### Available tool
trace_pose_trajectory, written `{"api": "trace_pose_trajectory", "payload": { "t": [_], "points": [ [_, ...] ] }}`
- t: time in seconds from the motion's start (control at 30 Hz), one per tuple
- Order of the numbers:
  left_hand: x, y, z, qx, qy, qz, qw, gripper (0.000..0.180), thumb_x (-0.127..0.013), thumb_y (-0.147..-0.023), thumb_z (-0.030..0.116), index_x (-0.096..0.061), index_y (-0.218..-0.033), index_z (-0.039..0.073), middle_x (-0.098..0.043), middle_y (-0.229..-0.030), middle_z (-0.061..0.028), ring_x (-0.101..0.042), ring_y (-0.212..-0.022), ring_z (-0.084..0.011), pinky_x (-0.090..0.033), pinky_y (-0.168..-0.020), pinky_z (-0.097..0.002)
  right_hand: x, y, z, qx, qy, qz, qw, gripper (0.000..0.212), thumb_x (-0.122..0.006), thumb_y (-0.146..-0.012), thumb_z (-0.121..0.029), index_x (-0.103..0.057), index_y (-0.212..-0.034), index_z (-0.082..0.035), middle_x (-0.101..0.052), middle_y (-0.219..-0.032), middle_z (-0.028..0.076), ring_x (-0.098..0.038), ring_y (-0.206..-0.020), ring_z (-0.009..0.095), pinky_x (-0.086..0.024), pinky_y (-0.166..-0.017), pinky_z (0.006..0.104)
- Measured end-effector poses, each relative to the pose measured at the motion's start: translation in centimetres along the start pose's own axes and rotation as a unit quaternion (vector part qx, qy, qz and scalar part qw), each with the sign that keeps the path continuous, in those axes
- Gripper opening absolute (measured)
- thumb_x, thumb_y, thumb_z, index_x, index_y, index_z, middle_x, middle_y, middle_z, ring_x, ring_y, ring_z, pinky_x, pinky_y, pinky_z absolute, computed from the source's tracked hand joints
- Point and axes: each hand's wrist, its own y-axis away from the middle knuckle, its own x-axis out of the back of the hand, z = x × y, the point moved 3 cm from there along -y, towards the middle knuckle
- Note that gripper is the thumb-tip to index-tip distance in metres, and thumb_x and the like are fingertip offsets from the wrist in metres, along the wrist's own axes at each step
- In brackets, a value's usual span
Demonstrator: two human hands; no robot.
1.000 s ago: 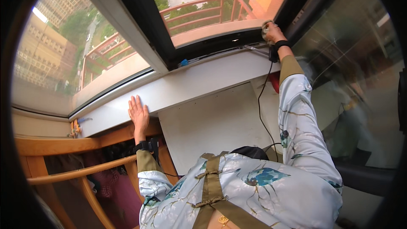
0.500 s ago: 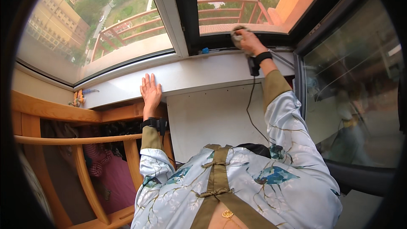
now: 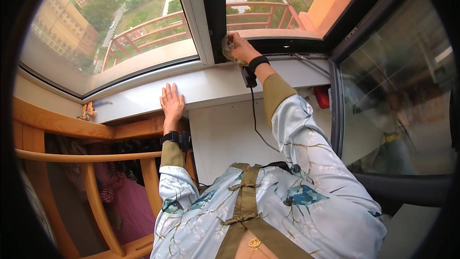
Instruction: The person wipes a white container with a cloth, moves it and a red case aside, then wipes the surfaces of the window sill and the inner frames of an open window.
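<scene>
My right hand point(image 3: 243, 49) is closed on a crumpled greyish cloth point(image 3: 227, 48), pressed against the left lower corner of the dark window frame point(image 3: 218, 29). A black band with a small device and a cable point(image 3: 254, 110) is on that wrist. My left hand point(image 3: 172, 100) lies flat on the white windowsill point(image 3: 206, 82), fingers stretched out, holding nothing. The open window sash point(image 3: 393, 91) stands at the right, its lower frame near my right arm.
At the left is a wooden railing point(image 3: 91, 155) with pink fabric point(image 3: 132, 206) behind its bars. A small orange item and a blue-handled tool point(image 3: 101, 103) sit at the sill's left end. A red object point(image 3: 322, 97) shows below the sill at right. Outside runs a reddish railing point(image 3: 261, 17).
My right hand has moved left along the lower window frame with the cloth, reaching the corner. The red object below the sill is now more visible. My left hand stays in place.
</scene>
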Motion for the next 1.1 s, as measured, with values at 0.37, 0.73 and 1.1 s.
{"api": "trace_pose_trajectory", "payload": {
  "t": [0.37,0.73,1.1],
  "points": [
    [0.2,-0.3,0.7,-0.002,0.012,-0.010,1.000,0.057,-0.040,-0.088,0.032,-0.023,-0.139,0.012,-0.014,-0.146,-0.0118,-0.009,-0.135,-0.0299,-0.006,-0.107,-0.0463,2.9,1.6,2.9,-0.008,0.217,-0.030,0.976,0.036,-0.052,-0.078,-0.009,-0.044,-0.113,-0.012,-0.053,-0.111,0.020,-0.051,-0.105,0.034,-0.042,-0.087,0.0408],
    [0.2,-0.1,-0.2,-0.003,0.019,-0.008,1.000,0.056,-0.039,-0.089,0.031,-0.023,-0.139,0.013,-0.013,-0.147,-0.0107,-0.008,-0.135,-0.0288,-0.005,-0.108,-0.0445,11.8,5.5,9.3,-0.097,0.248,0.021,0.964,0.037,-0.040,-0.082,-0.008,-0.043,-0.119,-0.012,-0.056,-0.103,0.024,-0.052,-0.100,0.038,-0.041,-0.086,0.0421],
    [0.3,0.3,-0.1,-0.003,0.020,-0.001,1.000,0.055,-0.040,-0.089,0.030,-0.024,-0.139,0.012,-0.014,-0.146,-0.0107,-0.008,-0.135,-0.0283,-0.005,-0.108,-0.0446,18.6,6.2,12.6,-0.214,0.150,0.168,0.951,0.037,-0.047,-0.075,-0.013,-0.053,-0.111,-0.004,-0.058,-0.108,0.021,-0.054,-0.104,0.033,-0.042,-0.088,0.0380]
  ]
}}
